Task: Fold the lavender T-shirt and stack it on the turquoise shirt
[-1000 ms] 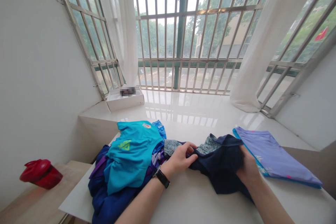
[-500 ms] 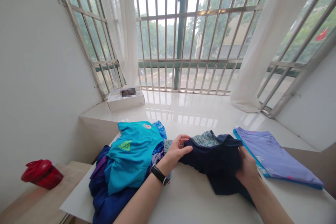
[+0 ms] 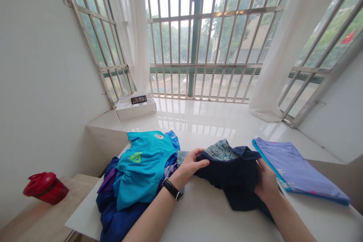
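Note:
A dark navy garment [image 3: 231,176] with a teal patterned part lies bunched on the white table [image 3: 204,215]. My left hand [image 3: 190,166], with a black watch on its wrist, pinches the garment's left edge. My right hand [image 3: 265,183] grips its right side, fingers curled into the cloth. Left of my hands is a heap of clothes with a turquoise shirt [image 3: 143,166] on top and dark blue cloth under it. A folded lilac garment [image 3: 292,168] lies flat at the right, close to my right hand.
A red lidded container [image 3: 45,188] stands on a low wooden surface at the left. On the glossy window ledge [image 3: 204,119] sits a white box [image 3: 135,107] with a dark device on it. Barred windows and white curtains close off the far side.
Both hands lifted and gathered the navy garment a little toward the middle; its teal patterned part now shows on top. The left hand moved slightly up along the edge.

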